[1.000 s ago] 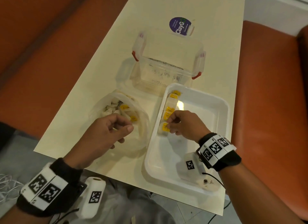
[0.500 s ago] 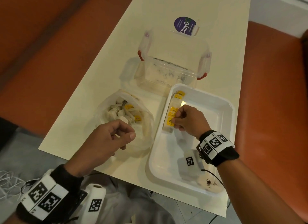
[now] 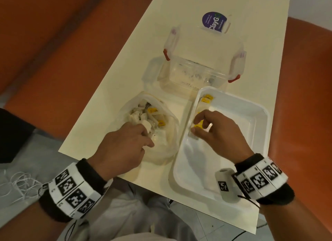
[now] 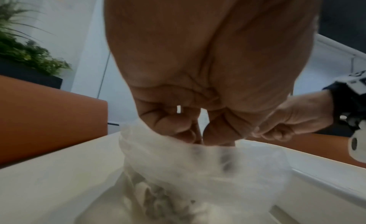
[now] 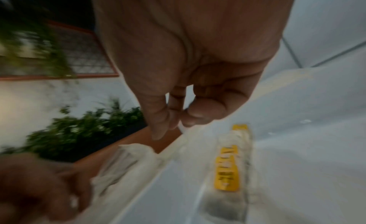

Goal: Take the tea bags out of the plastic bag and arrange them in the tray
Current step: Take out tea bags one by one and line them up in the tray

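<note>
A crumpled clear plastic bag (image 3: 161,151) lies on the cream table with several tea bags (image 3: 142,113) with yellow tags inside. My left hand (image 3: 146,133) reaches into its mouth and pinches a white tea bag; in the left wrist view the fingertips of that left hand (image 4: 200,136) are hidden behind the bag (image 4: 198,161). The white tray (image 3: 265,118) sits to the right. A row of tea bags (image 3: 206,99) lies along its left wall. My right hand (image 3: 195,123) hovers over that row with fingers loosely curled, holding nothing that I can make out. The right wrist view shows the row (image 5: 227,172) below the right hand (image 5: 172,125).
A clear box with red clips (image 3: 197,73) stands just behind the tray and the bag. A purple ClayG pack (image 3: 214,21) lies farther back. Orange seats (image 3: 305,97) flank the narrow table. The tray's near end reaches the table's front edge.
My left hand has pushed forward from the bag's near rim into its mouth. My right hand stays over the row in the tray, and its fingers have loosened.
</note>
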A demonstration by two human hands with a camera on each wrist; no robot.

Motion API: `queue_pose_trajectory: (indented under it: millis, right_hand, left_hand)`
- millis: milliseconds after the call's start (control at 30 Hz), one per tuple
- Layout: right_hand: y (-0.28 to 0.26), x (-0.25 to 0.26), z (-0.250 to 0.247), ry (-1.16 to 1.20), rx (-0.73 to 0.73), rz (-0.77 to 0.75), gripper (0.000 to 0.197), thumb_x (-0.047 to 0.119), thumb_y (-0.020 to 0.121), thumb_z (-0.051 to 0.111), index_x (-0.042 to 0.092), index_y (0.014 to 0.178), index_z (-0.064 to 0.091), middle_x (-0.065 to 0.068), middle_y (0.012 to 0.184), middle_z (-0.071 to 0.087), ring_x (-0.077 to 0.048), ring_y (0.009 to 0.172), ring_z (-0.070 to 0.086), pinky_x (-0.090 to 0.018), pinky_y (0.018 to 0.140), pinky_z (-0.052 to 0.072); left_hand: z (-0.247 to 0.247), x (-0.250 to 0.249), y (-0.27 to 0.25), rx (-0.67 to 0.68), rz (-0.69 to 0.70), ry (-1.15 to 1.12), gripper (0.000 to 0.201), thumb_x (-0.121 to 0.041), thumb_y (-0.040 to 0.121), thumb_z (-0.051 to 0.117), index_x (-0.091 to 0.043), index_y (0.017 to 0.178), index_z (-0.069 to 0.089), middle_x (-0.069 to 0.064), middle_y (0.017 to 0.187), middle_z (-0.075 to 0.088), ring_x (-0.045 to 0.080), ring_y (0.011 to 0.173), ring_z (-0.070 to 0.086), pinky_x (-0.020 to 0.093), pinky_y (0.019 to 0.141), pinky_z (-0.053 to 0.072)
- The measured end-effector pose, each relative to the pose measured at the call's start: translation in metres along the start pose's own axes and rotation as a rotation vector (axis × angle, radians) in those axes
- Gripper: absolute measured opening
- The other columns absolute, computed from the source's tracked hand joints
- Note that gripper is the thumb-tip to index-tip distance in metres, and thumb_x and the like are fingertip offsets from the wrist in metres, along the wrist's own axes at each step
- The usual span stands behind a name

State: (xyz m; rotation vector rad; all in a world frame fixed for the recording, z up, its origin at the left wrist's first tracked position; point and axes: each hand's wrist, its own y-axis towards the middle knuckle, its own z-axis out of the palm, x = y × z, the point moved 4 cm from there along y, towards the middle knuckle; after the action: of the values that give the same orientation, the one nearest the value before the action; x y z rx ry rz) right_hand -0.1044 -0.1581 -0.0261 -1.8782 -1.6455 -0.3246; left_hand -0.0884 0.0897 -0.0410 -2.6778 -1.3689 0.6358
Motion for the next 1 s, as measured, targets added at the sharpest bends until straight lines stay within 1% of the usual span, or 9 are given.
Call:
queue_pose_trajectory:
  millis: [100, 200, 267, 333, 433, 533, 633, 800, 1000]
  right_hand:
    - [-0.026, 0.039, 0.02, -0.23, 0.205, -0.146, 0.043, 0.06, 0.085, 0.061, 0.049, 0.126, 0.052, 0.012, 0.102, 0.043, -0.009, 0.084, 0.048, -0.029, 0.064, 0.044]
    - [-0.029, 0.062, 0.048, -0.422, 0.263, -0.255, 0.064, 0.066, 0.083, 0.061, 0.04, 0.14, 0.046, 0.005, 0.112, 0.043, -0.017, 0.099, 0.046, -0.031, 0.067, 0.041]
    - [-0.022, 0.07, 0.063, -0.507, 0.236, -0.329, 0.063, 0.065, 0.081, 0.064, 0.034, 0.135, 0.056, -0.001, 0.113, 0.047, -0.022, 0.1, 0.047, -0.033, 0.07, 0.04]
    - [-0.016, 0.07, 0.076, -0.549, 0.22, -0.361, 0.047, 0.057, 0.083, 0.066, 0.031, 0.122, 0.067, -0.003, 0.11, 0.05, -0.025, 0.098, 0.047, -0.036, 0.071, 0.041]
    - [-0.012, 0.066, 0.086, -0.637, 0.156, -0.401, 0.01, 0.039, 0.08, 0.073, 0.032, 0.084, 0.078, -0.001, 0.094, 0.054, -0.023, 0.084, 0.049, -0.033, 0.061, 0.035]
    - [-0.012, 0.063, 0.089, -0.666, 0.079, -0.448, 0.009, 0.033, 0.075, 0.077, 0.029, 0.068, 0.074, 0.002, 0.088, 0.056, -0.023, 0.08, 0.049, -0.032, 0.06, 0.031]
    - [-0.012, 0.065, 0.088, -0.621, 0.048, -0.508, 0.009, 0.033, 0.077, 0.076, 0.03, 0.069, 0.075, 0.007, 0.088, 0.061, -0.023, 0.081, 0.052, -0.033, 0.061, 0.031]
    - [-0.01, 0.064, 0.092, -0.605, 0.071, -0.5, 0.02, 0.035, 0.085, 0.067, 0.03, 0.066, 0.07, 0.015, 0.065, 0.06, -0.018, 0.074, 0.046, -0.033, 0.06, 0.024]
    - [-0.016, 0.066, 0.091, -0.562, 0.067, -0.496, 0.021, 0.037, 0.089, 0.063, 0.03, 0.071, 0.07, 0.014, 0.064, 0.064, -0.018, 0.073, 0.046, -0.034, 0.063, 0.024]
  left_hand:
    - [0.008, -0.001, -0.005, 0.054, 0.114, 0.107, 0.025, -0.018, 0.065, 0.079, -0.04, 0.079, 0.077, -0.014, 0.097, 0.069, 0.019, 0.086, 0.06, 0.019, 0.045, 0.023]
    - [0.009, 0.003, -0.005, 0.079, 0.111, 0.08, 0.019, -0.023, 0.069, 0.064, -0.038, 0.074, 0.075, -0.018, 0.097, 0.071, 0.018, 0.082, 0.057, 0.023, 0.051, 0.031]
    - [0.003, 0.008, -0.002, 0.038, 0.057, 0.007, 0.027, -0.023, 0.075, 0.051, -0.037, 0.078, 0.074, -0.019, 0.101, 0.071, 0.017, 0.086, 0.056, 0.024, 0.059, 0.034]
    - [-0.007, 0.013, 0.004, -0.015, -0.012, -0.061, 0.025, -0.022, 0.085, 0.05, -0.035, 0.088, 0.072, -0.016, 0.102, 0.07, 0.016, 0.091, 0.057, 0.025, 0.064, 0.035]
    - [-0.015, 0.018, 0.021, -0.078, -0.024, -0.024, 0.024, -0.028, 0.091, 0.06, -0.03, 0.114, 0.062, -0.008, 0.114, 0.064, 0.018, 0.098, 0.059, 0.029, 0.069, 0.045]
    - [-0.002, 0.021, 0.043, 0.072, -0.007, 0.232, 0.049, -0.049, 0.09, 0.058, -0.032, 0.134, 0.047, -0.003, 0.128, 0.053, 0.02, 0.104, 0.059, 0.032, 0.066, 0.045]
    - [0.008, 0.02, 0.054, 0.105, -0.012, 0.376, 0.051, -0.056, 0.089, 0.056, -0.032, 0.132, 0.046, -0.001, 0.128, 0.05, 0.019, 0.099, 0.062, 0.03, 0.06, 0.036]
    - [0.015, 0.015, 0.056, 0.028, -0.043, 0.358, 0.041, -0.053, 0.087, 0.058, -0.03, 0.121, 0.057, 0.0, 0.117, 0.056, 0.021, 0.078, 0.068, 0.028, 0.054, 0.034]
    - [0.004, 0.034, 0.063, -0.005, -0.116, 0.057, 0.032, -0.049, 0.088, 0.062, -0.034, 0.116, 0.059, -0.008, 0.121, 0.06, 0.026, 0.089, 0.065, 0.031, 0.065, 0.036]
